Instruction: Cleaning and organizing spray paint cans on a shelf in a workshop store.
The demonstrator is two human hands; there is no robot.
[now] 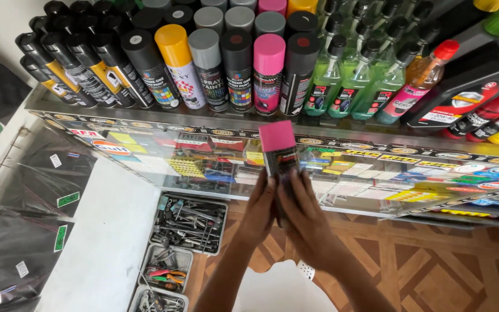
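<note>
Head view: both hands held one pink-capped spray can upright in front of the glass worktop. The left hand was closed around the can's lower body from the left; the right hand was wrapped around it from the right, fingers touching. On the worktop behind stood a row of spray cans and green bottles. Trays of tools lay below left.
</note>
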